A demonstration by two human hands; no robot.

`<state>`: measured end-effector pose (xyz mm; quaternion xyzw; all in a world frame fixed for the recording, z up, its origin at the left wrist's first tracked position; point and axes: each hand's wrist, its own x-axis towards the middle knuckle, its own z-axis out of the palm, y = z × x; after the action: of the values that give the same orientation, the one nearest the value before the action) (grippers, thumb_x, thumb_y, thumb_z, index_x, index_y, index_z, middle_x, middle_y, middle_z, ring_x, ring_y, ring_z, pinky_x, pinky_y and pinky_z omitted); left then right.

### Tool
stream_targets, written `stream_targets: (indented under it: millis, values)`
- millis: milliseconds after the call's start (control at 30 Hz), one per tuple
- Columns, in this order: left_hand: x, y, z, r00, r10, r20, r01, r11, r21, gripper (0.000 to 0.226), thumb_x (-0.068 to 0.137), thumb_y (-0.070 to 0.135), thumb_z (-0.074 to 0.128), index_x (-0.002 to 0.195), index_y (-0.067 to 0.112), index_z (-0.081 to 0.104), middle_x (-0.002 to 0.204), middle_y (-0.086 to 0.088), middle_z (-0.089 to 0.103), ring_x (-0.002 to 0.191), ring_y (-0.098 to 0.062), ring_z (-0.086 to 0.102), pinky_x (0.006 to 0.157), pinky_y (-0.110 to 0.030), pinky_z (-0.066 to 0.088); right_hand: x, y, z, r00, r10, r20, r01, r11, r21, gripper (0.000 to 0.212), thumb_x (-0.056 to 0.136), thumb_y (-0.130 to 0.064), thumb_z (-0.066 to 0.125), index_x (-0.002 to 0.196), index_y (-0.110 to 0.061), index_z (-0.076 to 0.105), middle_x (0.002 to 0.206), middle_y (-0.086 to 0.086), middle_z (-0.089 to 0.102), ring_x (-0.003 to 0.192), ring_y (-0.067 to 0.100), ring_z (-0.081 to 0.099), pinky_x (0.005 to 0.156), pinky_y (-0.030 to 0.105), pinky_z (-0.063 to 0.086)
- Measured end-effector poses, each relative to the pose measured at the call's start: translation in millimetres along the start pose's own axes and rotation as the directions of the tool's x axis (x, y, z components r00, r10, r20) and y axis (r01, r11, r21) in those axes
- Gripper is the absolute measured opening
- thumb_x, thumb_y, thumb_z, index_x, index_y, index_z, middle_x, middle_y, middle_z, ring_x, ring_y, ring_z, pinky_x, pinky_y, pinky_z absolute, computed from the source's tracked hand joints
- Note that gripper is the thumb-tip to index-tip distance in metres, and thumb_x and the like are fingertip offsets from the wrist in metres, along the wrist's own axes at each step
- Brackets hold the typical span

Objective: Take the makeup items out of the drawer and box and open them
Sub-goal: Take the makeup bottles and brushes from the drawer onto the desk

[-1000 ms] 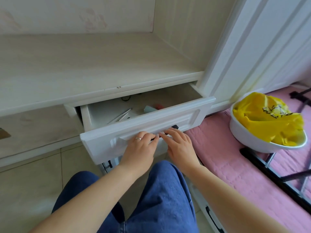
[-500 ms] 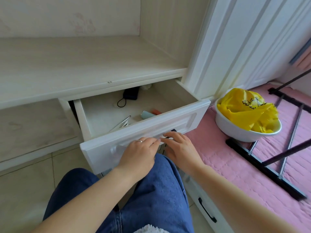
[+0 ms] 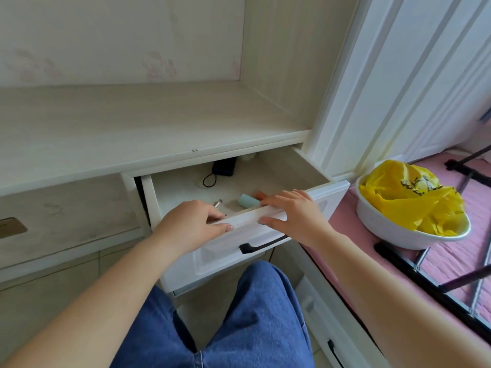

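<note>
Drawer (image 3: 313, 171) pulled further out than before; both hands off handle (image 3: 261, 244), left hand (image 3: 191, 225) and right hand (image 3: 293, 216) now reaching over front edge, fingers spread, near teal tube (image 3: 248, 201)

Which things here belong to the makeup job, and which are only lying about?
For the job:
drawer
light blue tube
thin silver stick
left hand
right hand

Lying about:
black pouch with cord
white bowl
yellow bag

One open drawer (image 3: 289, 205), mid-frame, holds one teal tube (image 3: 248, 201), one black pouch (image 3: 224, 168), one slim silver stick (image 3: 218, 203); two hands (image 3: 190, 227) (image 3: 295, 216); one bowl (image 3: 398, 229) at right.
</note>
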<state>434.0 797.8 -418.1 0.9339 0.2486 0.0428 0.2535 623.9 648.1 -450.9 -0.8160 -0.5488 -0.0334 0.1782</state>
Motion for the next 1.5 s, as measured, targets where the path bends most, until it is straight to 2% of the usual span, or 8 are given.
stream_targets:
  millis: [167,400,767,867,1000,1100,1267,1500]
  values:
    - [4,-1,0,0.994,-0.008,0.107,0.017,0.997,-0.077,0.037,0.07,0.05,0.073,0.1,0.029,0.069,0.099,0.015,0.068,0.091,-0.003,0.062,0.088,-0.03,0.051,-16,-1,-1,0.999,0.01,-0.045,-0.006,0.997,0.071,0.058,0.07,-0.07,0.045,0.109,-0.032,0.066,0.1,-0.013,0.065,0.096,0.01,0.056,0.099,0.029,0.03]
    - [4,8,1,0.937,0.072,0.341,-0.047,0.996,-0.081,0.038,0.065,0.055,0.075,0.092,0.031,0.061,0.095,0.018,0.063,0.085,0.004,0.059,0.073,-0.016,0.045,-48,-1,-8,0.999,0.036,-0.028,-0.033,0.993,0.112,0.053,0.069,-0.067,0.051,0.107,-0.033,0.066,0.105,-0.015,0.063,0.1,0.009,0.054,0.096,0.026,0.026]
    - [-6,31,7,0.836,0.107,0.538,-0.144,0.989,0.027,0.037,0.068,0.06,0.069,0.087,0.038,0.046,0.09,0.019,0.052,0.079,0.002,0.051,0.064,-0.018,0.038,-81,0,-17,0.998,0.054,0.044,-0.058,0.995,0.087,0.054,0.071,-0.069,0.052,0.109,-0.033,0.065,0.112,-0.018,0.062,0.107,0.007,0.056,0.101,0.033,0.032]
    - [5,35,2,0.78,0.104,0.616,-0.156,0.987,0.03,0.039,0.07,0.06,0.067,0.097,0.039,0.049,0.096,0.02,0.056,0.085,0.003,0.055,0.072,-0.019,0.045,-75,0,-30,0.989,0.045,0.139,-0.061,0.991,0.119,0.051,0.073,-0.065,0.055,0.113,-0.033,0.064,0.113,-0.017,0.062,0.106,0.006,0.055,0.098,0.029,0.035]
    - [50,36,11,0.836,0.152,0.528,-0.147,0.988,-0.051,0.044,0.076,0.047,0.069,0.114,0.031,0.052,0.105,0.017,0.062,0.097,-0.001,0.061,0.092,-0.027,0.049,-42,7,-54,0.97,0.124,0.209,-0.166,0.966,0.199,0.036,0.084,-0.038,0.064,0.119,-0.03,0.062,0.108,-0.012,0.058,0.093,0.003,0.054,0.082,0.014,0.042]
    - [91,31,33,0.902,0.185,0.39,-0.184,0.982,-0.041,0.048,0.078,0.037,0.071,0.121,0.028,0.053,0.12,0.008,0.059,0.109,-0.008,0.056,0.097,-0.028,0.045,-2,23,-49,0.955,0.198,0.222,-0.218,0.974,0.067,0.031,0.089,-0.029,0.058,0.12,-0.028,0.06,0.114,-0.008,0.059,0.1,0.009,0.058,0.089,0.027,0.046]
    - [134,30,69,0.872,0.226,0.433,-0.264,0.964,0.028,0.064,0.077,0.032,0.073,0.133,0.017,0.047,0.135,-0.005,0.048,0.124,-0.018,0.046,0.102,-0.027,0.037,51,53,-16,0.81,0.303,0.502,-0.264,0.953,-0.149,0.042,0.088,-0.028,0.059,0.13,-0.023,0.052,0.122,-0.002,0.06,0.109,0.02,0.056,0.09,0.031,0.045]
    - [157,19,98,0.86,0.204,0.467,-0.314,0.934,0.172,0.061,0.073,0.036,0.075,0.127,0.02,0.052,0.121,-0.006,0.052,0.119,-0.024,0.046,0.096,-0.031,0.041,82,68,15,0.522,0.422,0.741,-0.317,0.903,-0.29,0.055,0.082,-0.035,0.065,0.128,-0.008,0.051,0.119,0.01,0.059,0.102,0.028,0.06,0.076,0.035,0.054]
